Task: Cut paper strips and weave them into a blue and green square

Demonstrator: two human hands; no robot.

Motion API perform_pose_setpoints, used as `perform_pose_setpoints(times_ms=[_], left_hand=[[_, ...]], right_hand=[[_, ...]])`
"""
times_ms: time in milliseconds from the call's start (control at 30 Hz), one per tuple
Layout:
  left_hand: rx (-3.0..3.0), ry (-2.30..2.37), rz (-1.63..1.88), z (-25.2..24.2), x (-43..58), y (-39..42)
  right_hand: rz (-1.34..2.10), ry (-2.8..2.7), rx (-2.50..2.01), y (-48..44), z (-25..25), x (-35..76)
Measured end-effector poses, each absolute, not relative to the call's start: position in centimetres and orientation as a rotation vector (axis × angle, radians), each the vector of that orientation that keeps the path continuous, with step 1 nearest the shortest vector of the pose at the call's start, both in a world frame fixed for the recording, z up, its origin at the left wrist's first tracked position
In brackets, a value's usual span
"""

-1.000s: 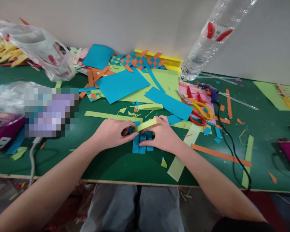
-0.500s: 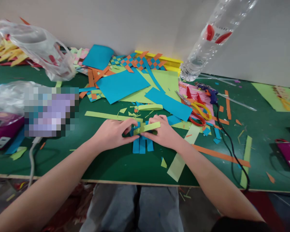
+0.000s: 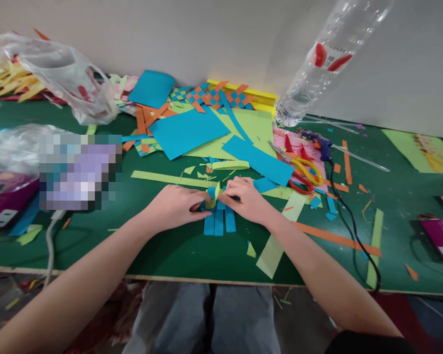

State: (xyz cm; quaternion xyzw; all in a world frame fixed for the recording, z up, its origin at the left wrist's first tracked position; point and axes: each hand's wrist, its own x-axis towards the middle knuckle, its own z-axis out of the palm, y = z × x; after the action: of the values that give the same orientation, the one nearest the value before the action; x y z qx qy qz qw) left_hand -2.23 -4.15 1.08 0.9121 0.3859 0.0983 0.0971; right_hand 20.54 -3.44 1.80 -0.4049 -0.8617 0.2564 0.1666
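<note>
My left hand and my right hand meet over several blue paper strips lying side by side on the green table. Both hands pinch a short light green paper strip that stands up, bent, between the fingertips at the top of the blue strips. The lower ends of the blue strips stick out below my fingers.
Blue and green sheets, woven paper mats, scissors with yellow and red handles, a glue gun with a black cord, a leaning plastic bottle, plastic bags and loose strips lie around.
The green strip, held flat across the blue strips before, is now bent upright between my fingertips. Both hands have drawn closer together.
</note>
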Motion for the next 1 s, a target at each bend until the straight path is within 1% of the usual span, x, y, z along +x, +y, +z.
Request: perform_pose_setpoints(times_ms=[233, 467, 833, 1000], left_hand=[[2.743, 1.076, 0.362, 1.00, -2.33, -4.12], [2.789, 0.941, 0.391, 0.98, -2.37, -4.17], [2.762, 0.947, 0.404, 0.87, -2.26, -4.06], [2.741, 0.937, 0.403, 1.08, -2.26, -4.08]], right_hand=[[0.775, -2.287, -1.215, -3.52, 1.43, 20.00], [0.918, -2.116, -1.213, -3.16, 0.97, 20.11], [1.102, -1.940, -1.145, -2.97, 0.91, 20.48], [1.117, -1.929, -1.120, -3.33, 1.20, 20.56]])
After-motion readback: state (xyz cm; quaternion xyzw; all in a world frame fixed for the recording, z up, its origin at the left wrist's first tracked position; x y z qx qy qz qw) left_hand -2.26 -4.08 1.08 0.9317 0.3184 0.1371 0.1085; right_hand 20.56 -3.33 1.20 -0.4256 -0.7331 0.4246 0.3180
